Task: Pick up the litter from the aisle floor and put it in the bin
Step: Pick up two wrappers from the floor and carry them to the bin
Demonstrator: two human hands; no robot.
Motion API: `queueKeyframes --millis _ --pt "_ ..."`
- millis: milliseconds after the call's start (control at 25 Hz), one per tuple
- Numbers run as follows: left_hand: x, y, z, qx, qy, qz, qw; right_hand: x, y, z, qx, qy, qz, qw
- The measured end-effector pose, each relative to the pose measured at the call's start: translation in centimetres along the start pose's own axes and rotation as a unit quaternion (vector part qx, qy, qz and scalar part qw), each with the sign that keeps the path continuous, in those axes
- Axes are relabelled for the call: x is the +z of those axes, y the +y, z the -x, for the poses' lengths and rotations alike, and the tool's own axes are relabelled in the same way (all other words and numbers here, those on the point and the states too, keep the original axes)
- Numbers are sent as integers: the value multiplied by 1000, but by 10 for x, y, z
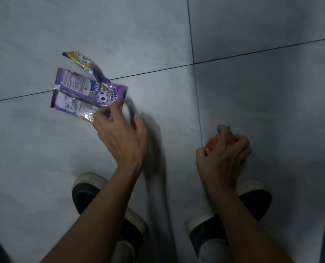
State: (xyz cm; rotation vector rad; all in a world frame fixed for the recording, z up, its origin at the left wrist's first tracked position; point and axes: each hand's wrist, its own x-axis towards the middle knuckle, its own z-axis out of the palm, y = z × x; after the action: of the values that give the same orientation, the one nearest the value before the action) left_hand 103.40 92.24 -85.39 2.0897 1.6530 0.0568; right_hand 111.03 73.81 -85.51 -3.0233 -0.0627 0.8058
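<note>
Below, the left hand pinches the purple wrapper at its corner on the tiled floor; the right hand grips crumpled orange litter.

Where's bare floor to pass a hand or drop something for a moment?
Bare tile lies beyond the grout lines, across the top, and between the left hand and the right hand. Lower left, outside the left shoe, is free too. It is crowded around the purple wrapper that the left hand pinches; the right hand grips an orange wrapper.
</note>
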Motion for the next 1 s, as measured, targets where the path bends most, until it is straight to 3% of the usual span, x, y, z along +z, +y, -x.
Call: queueKeyframes --millis 120,240,440,600,800,1000 --pt "-2 -4 -30 -38 43 -61 997 -1 -12 13 -54 12 -16 998" --pt "-1 -9 -69 -103 -20 -111 988 -2 -23 19 -90 12 -56 994" --pt "-16 -15 -64 -21 -51 -89 995 -14 -44 34 -113 5 -103 988" --pt "-60 0 -20 -17 -99 -35 994 -61 -45 66 -123 -26 -122 985" --pt "-188 76 44 31 -119 -6 992 -184 -42 132 -149 -19 -126 981" --pt "-375 189 97 65 -173 -29 982 -373 -38 214 -171 -15 -125 977"
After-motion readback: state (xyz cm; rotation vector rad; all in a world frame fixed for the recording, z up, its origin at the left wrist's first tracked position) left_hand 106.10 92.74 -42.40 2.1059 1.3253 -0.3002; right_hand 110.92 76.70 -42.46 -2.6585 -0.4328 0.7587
